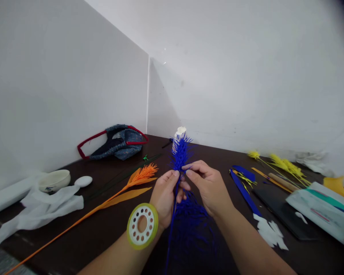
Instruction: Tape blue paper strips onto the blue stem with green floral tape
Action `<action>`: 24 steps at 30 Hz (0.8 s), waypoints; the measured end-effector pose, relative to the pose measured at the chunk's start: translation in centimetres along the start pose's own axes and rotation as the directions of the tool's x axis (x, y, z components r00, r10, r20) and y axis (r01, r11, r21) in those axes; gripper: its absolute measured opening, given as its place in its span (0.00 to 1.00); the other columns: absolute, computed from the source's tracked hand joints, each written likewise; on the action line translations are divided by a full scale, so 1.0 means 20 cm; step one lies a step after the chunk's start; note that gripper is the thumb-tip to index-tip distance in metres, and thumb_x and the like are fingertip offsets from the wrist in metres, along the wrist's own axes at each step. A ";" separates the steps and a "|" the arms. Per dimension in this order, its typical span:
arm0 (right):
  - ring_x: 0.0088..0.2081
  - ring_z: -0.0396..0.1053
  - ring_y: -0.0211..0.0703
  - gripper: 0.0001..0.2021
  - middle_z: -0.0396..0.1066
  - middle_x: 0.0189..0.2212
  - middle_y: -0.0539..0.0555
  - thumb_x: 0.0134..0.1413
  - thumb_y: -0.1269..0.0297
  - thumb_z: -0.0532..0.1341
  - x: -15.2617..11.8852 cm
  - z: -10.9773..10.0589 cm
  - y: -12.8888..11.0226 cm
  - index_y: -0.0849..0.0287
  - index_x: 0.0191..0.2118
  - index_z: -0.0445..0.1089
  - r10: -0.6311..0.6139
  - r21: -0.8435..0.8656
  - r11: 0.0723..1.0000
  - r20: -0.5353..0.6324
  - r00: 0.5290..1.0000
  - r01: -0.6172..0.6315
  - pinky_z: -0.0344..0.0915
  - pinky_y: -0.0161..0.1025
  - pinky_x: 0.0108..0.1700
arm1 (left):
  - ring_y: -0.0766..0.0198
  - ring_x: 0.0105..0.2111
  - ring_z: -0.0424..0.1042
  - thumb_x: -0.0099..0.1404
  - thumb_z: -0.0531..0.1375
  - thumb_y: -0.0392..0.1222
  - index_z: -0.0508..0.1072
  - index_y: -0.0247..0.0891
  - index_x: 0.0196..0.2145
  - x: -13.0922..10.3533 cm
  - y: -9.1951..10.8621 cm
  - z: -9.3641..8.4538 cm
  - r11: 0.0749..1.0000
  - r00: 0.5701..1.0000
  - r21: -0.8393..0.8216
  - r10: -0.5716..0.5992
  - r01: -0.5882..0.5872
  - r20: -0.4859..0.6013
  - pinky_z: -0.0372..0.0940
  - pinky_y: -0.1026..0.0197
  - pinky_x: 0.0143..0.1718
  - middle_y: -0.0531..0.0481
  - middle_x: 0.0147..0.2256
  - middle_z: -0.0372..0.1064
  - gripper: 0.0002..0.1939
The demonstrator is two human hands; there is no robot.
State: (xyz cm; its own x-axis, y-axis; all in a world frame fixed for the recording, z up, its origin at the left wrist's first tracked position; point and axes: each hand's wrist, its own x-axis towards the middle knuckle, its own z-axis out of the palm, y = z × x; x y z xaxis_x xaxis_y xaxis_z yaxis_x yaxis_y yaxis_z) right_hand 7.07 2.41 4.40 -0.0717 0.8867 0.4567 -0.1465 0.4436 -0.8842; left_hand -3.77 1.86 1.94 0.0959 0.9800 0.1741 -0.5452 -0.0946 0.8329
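Observation:
My left hand [165,193] is closed around the thin stem of a blue paper wheat ear [181,153], which stands upright in front of me. With thumb and forefinger pinched, my right hand [206,185] grips a small blue paper piece [187,167] against the ear's lower right side. A roll of clear yellowish tape [142,226] hangs at my left wrist. Below my hands lies a heap of blue fringed paper strips [193,225]. To the left rests a finished-looking orange paper wheat stalk [137,178] with leaves and a long stem.
Leftward are a bowl [55,180], white paper [48,208], a white oval object [83,181] and a denim bag [123,141]. Behind the ear stands a white bottle [179,132]. Rightward lie yellow wheat stalks [286,166], blue strips [243,189], a black flat object [283,214] and a plastic packet [322,210].

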 end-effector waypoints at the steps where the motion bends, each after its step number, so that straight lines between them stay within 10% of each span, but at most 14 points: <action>1: 0.25 0.67 0.36 0.04 0.66 0.30 0.51 0.48 0.68 0.61 0.00 0.00 0.00 0.58 0.30 0.74 -0.030 -0.039 0.999 -0.018 0.999 0.029 0.68 0.35 0.24 | 0.77 0.11 0.55 0.63 0.54 0.45 0.66 0.33 0.28 0.00 0.00 0.00 1.000 1.000 0.002 -0.004 0.004 -0.001 0.54 0.70 0.18 0.53 0.20 0.68 0.13; 15: 0.18 0.62 0.31 0.04 0.61 0.27 0.48 0.48 0.68 0.61 0.00 0.03 0.04 0.55 0.29 0.74 -0.091 -0.061 0.995 -0.092 0.992 0.085 0.61 0.33 0.15 | 0.78 0.12 0.52 0.64 0.53 0.43 0.66 0.33 0.26 -0.01 0.00 0.01 0.995 0.997 -0.088 -0.034 0.039 0.064 0.54 0.69 0.18 0.55 0.20 0.66 0.12; 24: 0.30 0.66 0.38 0.07 0.65 0.29 0.49 0.48 0.71 0.61 0.00 0.02 0.07 0.53 0.31 0.76 -0.176 -0.197 0.969 -0.113 0.978 0.151 0.63 0.38 0.34 | 0.76 0.12 0.46 0.62 0.54 0.47 0.64 0.36 0.27 -0.02 0.00 0.01 0.994 0.996 -0.090 -0.051 0.057 0.067 0.55 0.67 0.20 0.62 0.15 0.50 0.12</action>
State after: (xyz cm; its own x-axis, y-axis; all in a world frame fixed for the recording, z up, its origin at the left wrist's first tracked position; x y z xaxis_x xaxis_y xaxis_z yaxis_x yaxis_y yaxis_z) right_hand 6.47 3.03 3.15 0.0671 0.8038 0.5911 0.0418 0.5896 -0.8066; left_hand -3.68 1.37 1.99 0.1797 0.9696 0.1662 -0.6116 -0.0222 0.7908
